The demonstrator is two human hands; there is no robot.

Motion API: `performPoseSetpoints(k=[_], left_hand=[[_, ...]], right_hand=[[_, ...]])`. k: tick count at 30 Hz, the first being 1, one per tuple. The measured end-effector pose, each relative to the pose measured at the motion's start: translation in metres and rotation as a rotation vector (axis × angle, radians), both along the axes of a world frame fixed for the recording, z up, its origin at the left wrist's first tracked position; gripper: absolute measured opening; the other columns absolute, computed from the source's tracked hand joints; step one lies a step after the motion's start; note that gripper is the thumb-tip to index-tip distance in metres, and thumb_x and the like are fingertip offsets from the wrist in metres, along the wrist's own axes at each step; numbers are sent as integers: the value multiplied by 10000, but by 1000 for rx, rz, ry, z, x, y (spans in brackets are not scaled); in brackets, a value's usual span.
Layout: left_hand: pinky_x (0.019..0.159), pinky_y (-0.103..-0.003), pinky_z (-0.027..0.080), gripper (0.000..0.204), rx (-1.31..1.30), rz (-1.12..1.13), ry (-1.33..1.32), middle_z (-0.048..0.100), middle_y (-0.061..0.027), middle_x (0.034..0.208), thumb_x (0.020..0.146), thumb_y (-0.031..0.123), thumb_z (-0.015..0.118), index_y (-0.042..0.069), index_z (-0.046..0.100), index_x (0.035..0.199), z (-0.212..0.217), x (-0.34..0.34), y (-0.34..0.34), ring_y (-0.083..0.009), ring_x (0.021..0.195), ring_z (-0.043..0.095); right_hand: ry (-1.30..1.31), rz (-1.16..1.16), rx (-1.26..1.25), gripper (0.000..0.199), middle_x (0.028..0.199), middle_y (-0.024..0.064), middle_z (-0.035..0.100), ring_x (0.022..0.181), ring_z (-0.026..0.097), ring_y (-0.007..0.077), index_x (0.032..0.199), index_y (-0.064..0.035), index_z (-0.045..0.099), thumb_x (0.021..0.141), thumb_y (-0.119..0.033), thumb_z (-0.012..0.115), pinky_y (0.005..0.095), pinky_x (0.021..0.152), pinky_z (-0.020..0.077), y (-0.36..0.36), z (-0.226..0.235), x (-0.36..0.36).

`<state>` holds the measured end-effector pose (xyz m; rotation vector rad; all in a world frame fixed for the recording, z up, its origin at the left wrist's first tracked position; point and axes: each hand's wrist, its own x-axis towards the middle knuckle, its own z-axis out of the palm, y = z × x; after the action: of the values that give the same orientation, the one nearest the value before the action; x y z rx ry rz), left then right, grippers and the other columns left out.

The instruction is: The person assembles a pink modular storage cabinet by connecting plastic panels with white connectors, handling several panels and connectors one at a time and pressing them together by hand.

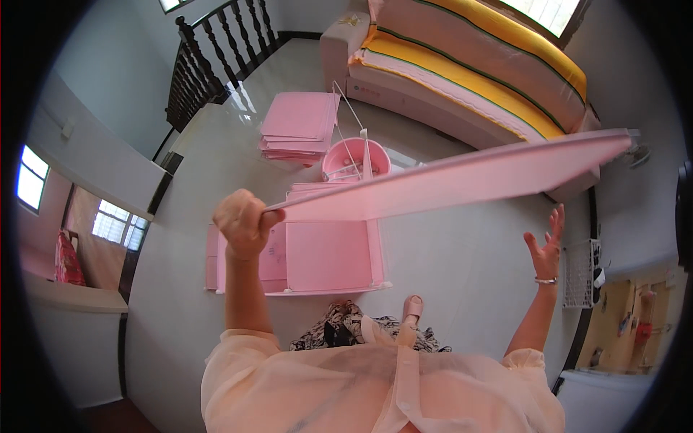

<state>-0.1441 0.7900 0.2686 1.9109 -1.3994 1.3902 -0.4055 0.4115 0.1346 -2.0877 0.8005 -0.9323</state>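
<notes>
My left hand (244,220) is closed around the near-left end of a long pink plastic panel (469,180). The panel slants up to the right, held in the air over the floor. Off its right end, my right hand (546,249) has its fingers spread and holds nothing. Below the panel, a partly built pink panel box (333,256) with white corner connectors (385,286) rests on the floor in front of my feet. The raised panel hides part of its far side.
Behind the box stands a pink bucket (382,153) with small white pieces and thin white rods inside. Beside it lies a stack of pink panels (299,119). A sofa (462,72) with a yellow-edged cover stands farther back. Dark railings (198,68) are at the far left; a white wire rack (579,274) is at right.
</notes>
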Motion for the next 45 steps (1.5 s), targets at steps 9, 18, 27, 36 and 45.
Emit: performPoseSetpoints(k=[9,18,27,36,45], left_hand=[[337,-273,263,454,92,-118,103,298,-18,431,668,398,584,91,311,474,-47,-63,-177,-163,354,331],[358,-306,307,415,33,27,278,369,-65,442,703,369,562,79,370,476,-69,-26,-226,-219,383,400],[509,-355,384,344,-69,310,506,500,-69,553,725,363,549,61,475,577,-107,99,-279,-252,583,497],[723,-404,386,343,-206,822,1113,535,-166,869,779,305,464,33,429,986,-244,151,-237,-321,827,508],[649,-414,414,329,-259,859,1408,541,-171,909,819,312,381,63,383,1033,-233,111,-271,-350,801,521]], right_hand=[[-64,37,531,518,954,43,515,839,543,166,1167,-97,319,767,-345,536,239,628,462,-161,-93,-121],[-42,455,716,270,528,-11,479,424,495,94,659,-73,496,760,-319,544,235,354,435,-242,-86,-108],[-191,612,818,174,584,-10,522,447,477,68,742,-61,535,804,-221,505,198,382,396,-318,-77,35],[-191,530,827,218,642,-16,536,478,468,47,764,-30,559,811,-234,497,174,424,390,-404,-63,193],[-74,383,717,239,581,37,546,397,467,69,756,-55,535,798,-289,505,192,343,372,-366,-48,442]])
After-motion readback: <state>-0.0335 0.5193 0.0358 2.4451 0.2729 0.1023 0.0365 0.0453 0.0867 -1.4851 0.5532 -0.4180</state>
